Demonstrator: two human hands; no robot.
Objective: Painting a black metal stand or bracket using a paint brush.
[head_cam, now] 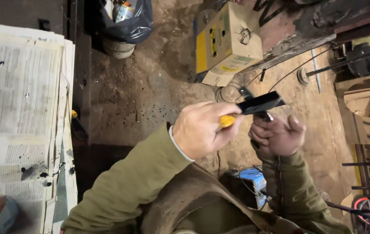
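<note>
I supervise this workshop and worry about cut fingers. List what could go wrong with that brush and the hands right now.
1. The left hand holds a yellow-handled brush whose black head lies right over the right hand; paint may smear the fingers.
2. The right hand grips a small dark part that is mostly hidden; it could slip to the dirt floor.

A dirty earthen floor (150, 86) fills the middle. Newspapers (18, 108) cover a surface at the left; a cardboard box (228, 41) and white bucket (118, 48) stand far.
</note>
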